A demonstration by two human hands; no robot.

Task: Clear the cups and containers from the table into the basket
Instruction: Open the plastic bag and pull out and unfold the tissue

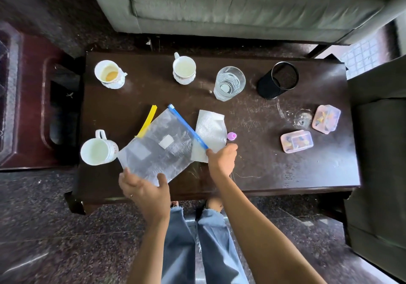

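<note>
A clear zip pouch [158,149] with a blue slider strip hangs just over the dark table [263,169]. My left hand [145,187] grips its near bottom corner and my right hand [222,158] pinches the end of the blue strip. Three white cups stand on the table: one at the near left [97,149], one at the far left [108,74] with a brown residue, one at the far middle [184,68]. A water glass [229,83] and a black mesh holder [278,80] stand further right. Two pink lidded boxes [296,141] [326,119] lie at the right. No basket is in view.
A second pouch with a yellow strip [148,120] lies under the clear one. A white napkin [211,130] and a small pink cap [231,136] sit beside my right hand. A grey sofa [241,4] is beyond the table, a dark armchair [377,152] at right, a wooden stand [28,99] at left.
</note>
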